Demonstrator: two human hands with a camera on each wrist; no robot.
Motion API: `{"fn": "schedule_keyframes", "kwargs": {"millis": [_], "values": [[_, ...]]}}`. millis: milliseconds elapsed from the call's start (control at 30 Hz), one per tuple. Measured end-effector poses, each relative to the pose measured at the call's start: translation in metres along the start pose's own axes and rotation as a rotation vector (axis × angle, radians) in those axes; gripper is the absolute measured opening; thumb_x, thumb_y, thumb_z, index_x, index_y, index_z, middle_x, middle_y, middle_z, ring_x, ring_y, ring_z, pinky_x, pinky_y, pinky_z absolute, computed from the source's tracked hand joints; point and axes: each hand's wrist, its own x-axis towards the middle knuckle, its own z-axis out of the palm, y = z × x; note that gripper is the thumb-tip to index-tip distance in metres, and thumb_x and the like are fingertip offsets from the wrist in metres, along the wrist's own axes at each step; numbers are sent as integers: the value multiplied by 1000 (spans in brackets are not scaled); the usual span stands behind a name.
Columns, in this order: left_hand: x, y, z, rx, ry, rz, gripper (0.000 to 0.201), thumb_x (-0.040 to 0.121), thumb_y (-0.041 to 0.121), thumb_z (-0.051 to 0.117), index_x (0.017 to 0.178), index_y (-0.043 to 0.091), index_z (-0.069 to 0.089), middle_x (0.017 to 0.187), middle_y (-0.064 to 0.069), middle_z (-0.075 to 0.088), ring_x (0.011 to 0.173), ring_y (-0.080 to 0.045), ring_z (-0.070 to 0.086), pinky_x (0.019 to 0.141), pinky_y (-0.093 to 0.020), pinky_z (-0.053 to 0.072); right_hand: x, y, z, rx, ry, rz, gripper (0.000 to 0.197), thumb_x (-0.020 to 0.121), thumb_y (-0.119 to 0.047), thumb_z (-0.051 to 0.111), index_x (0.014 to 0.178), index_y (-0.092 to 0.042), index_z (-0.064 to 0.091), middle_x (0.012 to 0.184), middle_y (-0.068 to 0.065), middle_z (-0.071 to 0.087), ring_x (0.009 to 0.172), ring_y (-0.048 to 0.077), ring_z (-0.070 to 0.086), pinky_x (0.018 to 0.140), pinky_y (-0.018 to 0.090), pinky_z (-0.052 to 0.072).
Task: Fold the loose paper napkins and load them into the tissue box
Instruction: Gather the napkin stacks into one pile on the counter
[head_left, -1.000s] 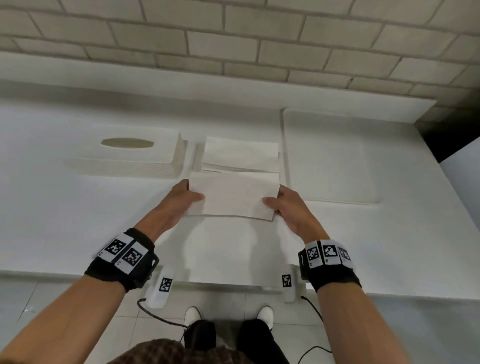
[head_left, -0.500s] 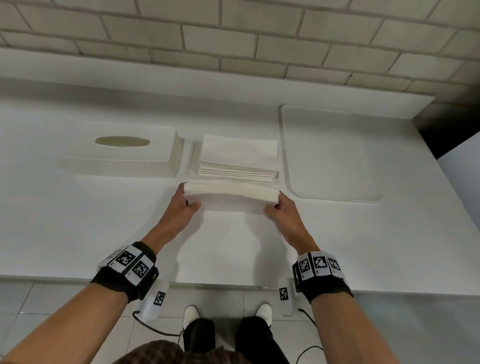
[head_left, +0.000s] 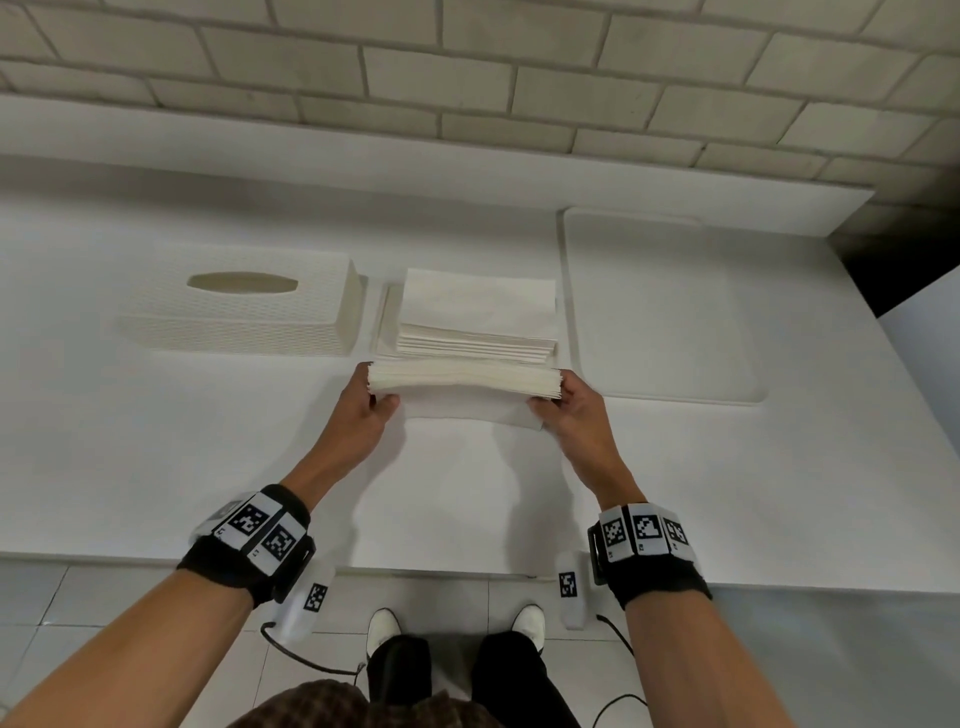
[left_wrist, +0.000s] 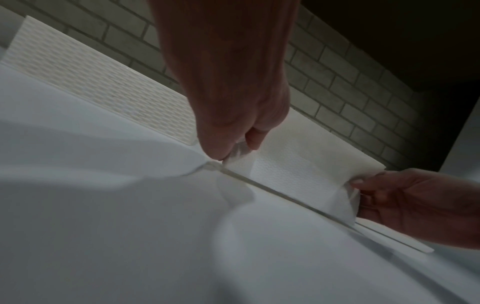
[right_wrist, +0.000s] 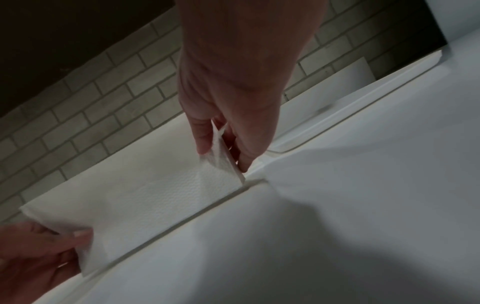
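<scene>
A thick stack of folded white napkins (head_left: 465, 382) stands on its long edge on the white table. My left hand (head_left: 382, 402) pinches its left end, thumb on the near face. My right hand (head_left: 543, 410) pinches the right end the same way. The wrist views show the same grips: left hand (left_wrist: 233, 153) and right hand (right_wrist: 221, 152) on the stack (right_wrist: 142, 195). Just behind it a second napkin stack (head_left: 478, 317) lies flat on a shallow white base (head_left: 383, 332). The cream textured tissue box cover (head_left: 244, 306), with an oval slot on top, sits left of that.
A flat white mat with a raised rim (head_left: 660, 312) lies to the right of the stacks. A brick wall and a low white ledge (head_left: 363, 156) bound the far side. The table's near edge runs just beyond my wrists.
The held stack has tipped from face-up to standing on its edge and has moved away from me, close to the flat stack. Both hands kept their grip.
</scene>
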Motion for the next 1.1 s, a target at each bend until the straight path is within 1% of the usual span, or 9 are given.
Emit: {"fn": "schedule_keyframes", "kwargs": {"millis": [167, 333, 433, 567, 633, 767, 867, 933, 1100], "values": [[5, -8, -2, 48, 17, 20, 49, 95, 12, 52, 139, 19, 34, 127, -15, 56, 120, -29, 53, 107, -48, 41, -3, 5, -2, -13, -27, 35, 35, 89, 3, 57, 119, -14, 62, 107, 3, 72, 87, 9, 65, 81, 25, 48], [3, -8, 2, 59, 26, 51, 35, 98, 3, 47, 130, 16, 40, 107, -3, 62, 96, -12, 59, 87, -16, 45, -4, 4, -3, -32, -39, 26, 36, 91, 5, 54, 123, -12, 61, 114, 0, 69, 94, 2, 63, 81, 18, 46], [0, -6, 3, 55, 45, 80, 36, 98, 4, 47, 131, 16, 40, 108, -9, 61, 95, -17, 56, 86, -23, 44, -5, 3, -4, -48, -40, 32, 35, 92, 4, 54, 121, -14, 62, 117, 1, 70, 102, 7, 64, 87, 20, 47], [-1, -3, 4, 38, 70, 95, 31, 97, 1, 47, 125, 15, 45, 112, 4, 59, 96, 1, 56, 81, -7, 42, -6, 0, -3, -80, -25, 17, 32, 93, 2, 55, 115, -20, 63, 111, -4, 70, 97, 3, 65, 85, 19, 46], [-2, 6, 3, 15, 96, 102, 26, 97, 3, 49, 120, 17, 47, 108, 6, 61, 96, 2, 57, 81, -10, 43, -4, -7, -3, -92, 10, 9, 29, 93, 1, 56, 115, -16, 62, 104, -4, 69, 89, 3, 64, 79, 20, 46], [22, 44, -8, -134, 192, 46, 15, 90, 6, 62, 99, 18, 63, 99, -13, 65, 91, -20, 60, 85, -32, 48, 20, -46, -7, -39, 144, -2, 25, 90, -4, 63, 114, -10, 63, 94, -1, 69, 80, 5, 63, 71, 18, 49], [53, 86, -14, -211, 233, -19, 20, 83, 4, 67, 80, 24, 69, 89, -6, 67, 80, -18, 60, 74, -32, 48, 57, -81, -9, -46, 241, -15, 24, 86, -6, 68, 110, -5, 68, 100, 8, 73, 89, 19, 69, 82, 30, 56], [73, 107, -15, -232, 243, -68, 19, 81, 0, 68, 79, 19, 70, 87, -4, 70, 78, -17, 64, 71, -29, 51, 80, -97, -8, -117, 286, -1, 21, 83, -8, 70, 103, -6, 73, 98, 11, 75, 92, 25, 71, 89, 37, 57], [111, 118, -12, -191, 291, -256, 16, 76, -1, 75, 86, 7, 64, 86, -7, 64, 84, -23, 62, 82, -36, 55, 107, -107, -2, -260, 342, 113, 7, 83, -5, 67, 86, -3, 74, 90, 15, 74, 78, 20, 63, 75, 35, 54]]}}
